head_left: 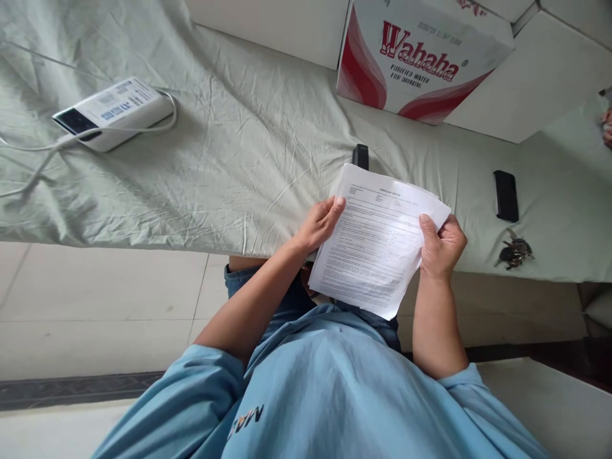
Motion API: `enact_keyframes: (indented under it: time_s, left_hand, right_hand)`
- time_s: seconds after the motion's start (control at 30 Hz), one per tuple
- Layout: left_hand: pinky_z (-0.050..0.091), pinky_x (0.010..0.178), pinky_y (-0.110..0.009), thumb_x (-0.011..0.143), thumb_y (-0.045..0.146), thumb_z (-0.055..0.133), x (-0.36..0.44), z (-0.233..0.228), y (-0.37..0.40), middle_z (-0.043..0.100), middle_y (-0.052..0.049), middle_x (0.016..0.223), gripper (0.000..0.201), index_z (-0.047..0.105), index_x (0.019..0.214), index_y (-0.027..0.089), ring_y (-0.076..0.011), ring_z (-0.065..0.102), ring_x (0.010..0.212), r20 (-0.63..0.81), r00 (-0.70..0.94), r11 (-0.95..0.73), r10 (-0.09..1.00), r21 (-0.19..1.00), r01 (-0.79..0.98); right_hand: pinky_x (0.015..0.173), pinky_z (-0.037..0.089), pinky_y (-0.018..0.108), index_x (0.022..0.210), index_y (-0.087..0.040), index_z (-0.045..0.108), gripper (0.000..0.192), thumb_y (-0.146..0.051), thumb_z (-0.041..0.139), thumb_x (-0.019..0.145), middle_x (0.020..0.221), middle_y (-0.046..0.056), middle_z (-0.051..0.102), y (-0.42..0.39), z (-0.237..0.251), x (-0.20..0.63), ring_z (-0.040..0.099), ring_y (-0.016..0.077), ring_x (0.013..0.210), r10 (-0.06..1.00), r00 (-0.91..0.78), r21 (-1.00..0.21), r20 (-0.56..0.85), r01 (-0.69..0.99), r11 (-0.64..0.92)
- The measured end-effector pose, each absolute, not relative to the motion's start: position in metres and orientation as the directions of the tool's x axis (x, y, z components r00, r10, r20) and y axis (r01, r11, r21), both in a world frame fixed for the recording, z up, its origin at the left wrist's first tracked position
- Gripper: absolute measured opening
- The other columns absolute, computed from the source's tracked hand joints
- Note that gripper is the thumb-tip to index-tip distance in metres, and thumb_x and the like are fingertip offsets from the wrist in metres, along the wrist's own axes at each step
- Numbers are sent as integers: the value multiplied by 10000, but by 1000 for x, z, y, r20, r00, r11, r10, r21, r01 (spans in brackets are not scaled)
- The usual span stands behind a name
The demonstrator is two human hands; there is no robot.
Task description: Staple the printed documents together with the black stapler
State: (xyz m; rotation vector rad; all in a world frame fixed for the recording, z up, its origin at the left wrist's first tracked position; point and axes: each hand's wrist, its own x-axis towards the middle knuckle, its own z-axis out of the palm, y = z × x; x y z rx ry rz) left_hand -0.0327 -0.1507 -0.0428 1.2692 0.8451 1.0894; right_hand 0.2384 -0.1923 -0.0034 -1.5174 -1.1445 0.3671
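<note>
A small stack of printed paper sheets (370,248) is held over the table's front edge, tilted, its text facing up. On its left side my left hand (319,223) grips the edge, thumb on top and fingers underneath. My right hand (442,245) pinches the upper right edge the same way, fingers partly hidden behind the sheets. Just beyond the top of the sheets lies a black object, perhaps a stapler (360,157), partly covered by the paper.
A pale green cloth (229,159) covers the table. At left lies a white device (115,111) with a cable. A Wahaha water carton (421,57) stands at the back among white boxes. A black phone (505,196) and a bunch of keys (514,251) lie to the right.
</note>
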Motion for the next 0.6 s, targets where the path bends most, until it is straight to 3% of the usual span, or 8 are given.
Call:
enact_keyframes:
  time_s: [0.17, 0.4, 0.47, 0.6]
  left_hand:
    - [607, 750, -326, 1031, 802, 637, -31, -48, -148, 832, -90, 966, 633, 789, 1083, 190, -256, 808, 917, 62, 343, 22, 937, 972, -233]
    - [639, 754, -345, 976, 804, 720, -29, -48, -148, 817, -79, 911, 599, 773, 1012, 208, -243, 795, 849, 10, 317, 109, 948, 929, -355]
    - [651, 758, -354, 967, 791, 742, -28, -48, -148, 819, -73, 915, 577, 776, 1044, 220, -249, 805, 864, -27, 311, 157, 950, 903, -401]
    - [674, 828, -397, 947, 780, 768, -28, -52, -143, 839, -65, 1007, 577, 758, 1172, 250, -278, 823, 996, -97, 182, 176, 979, 849, -498]
  right_hand:
    - [850, 619, 355, 922, -231, 746, 457, -656, 889, 834, 848, -3, 739, -188, -4, 240, 729, 208, 854, 820, 461, -883, 340, 457, 109]
    - [1136, 587, 434, 1351, -281, 677, 752, -712, 921, 785, 1280, 69, 777, -205, -16, 258, 730, 235, 1225, 927, 358, -951, 113, 308, -3]
    - [1176, 566, 457, 1384, -291, 653, 832, -702, 965, 731, 1266, 63, 788, -221, -19, 265, 739, 239, 1229, 929, 369, -967, 22, 242, -73]
    - [1090, 626, 493, 1408, -304, 667, 884, -689, 1001, 687, 1124, 59, 825, -258, -18, 272, 793, 274, 1108, 931, 322, -977, -173, 62, -203]
